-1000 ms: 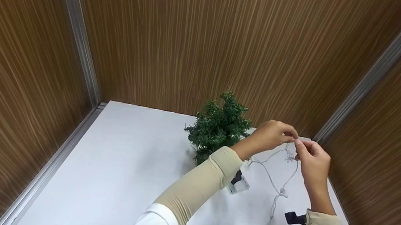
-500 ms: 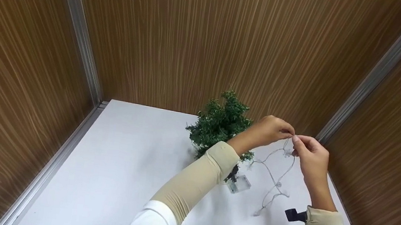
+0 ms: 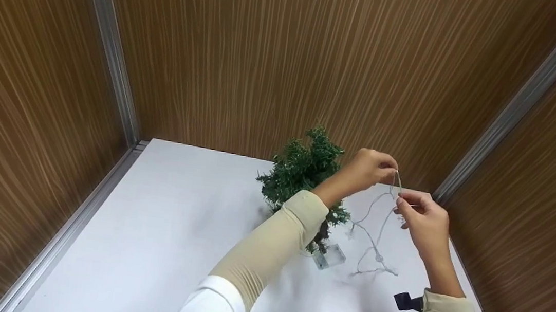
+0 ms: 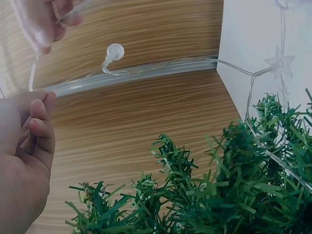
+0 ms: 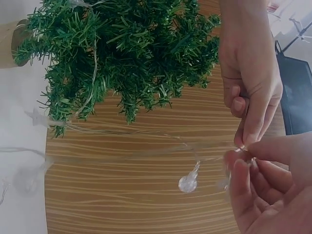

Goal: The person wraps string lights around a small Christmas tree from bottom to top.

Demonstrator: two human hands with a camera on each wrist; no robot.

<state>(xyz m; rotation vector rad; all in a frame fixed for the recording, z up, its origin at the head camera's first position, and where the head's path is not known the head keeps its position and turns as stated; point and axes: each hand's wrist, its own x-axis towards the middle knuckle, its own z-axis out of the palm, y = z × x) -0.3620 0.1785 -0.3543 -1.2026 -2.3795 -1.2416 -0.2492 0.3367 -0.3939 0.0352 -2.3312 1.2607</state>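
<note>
From the head view: left hand [image 3: 367, 169] and right hand [image 3: 418, 218] raised close together above the white table [image 3: 157, 226], each pinching the thin clear light string [image 3: 379, 223] at its top loop, just right of the small green tree [image 3: 304, 172]. Below the pinch, hanging in loose loops down to the table, with the clear battery box [image 3: 330, 256] resting by the tree's foot. Judged early in the work: most of the string off the tree and not yet draped. From the left wrist view: fingers [image 4: 39, 122] curled on the wire, a round bulb [image 4: 114, 51] and a star bulb [image 4: 279, 63] strung in the air, one strand already lying among the branches [image 4: 234, 185]. From the right wrist view: fingertips [image 5: 243, 170] nipping the wire beside the other hand, a bulb [image 5: 187, 183] dangling just below, foliage [image 5: 122, 53] well above the grip.
</note>
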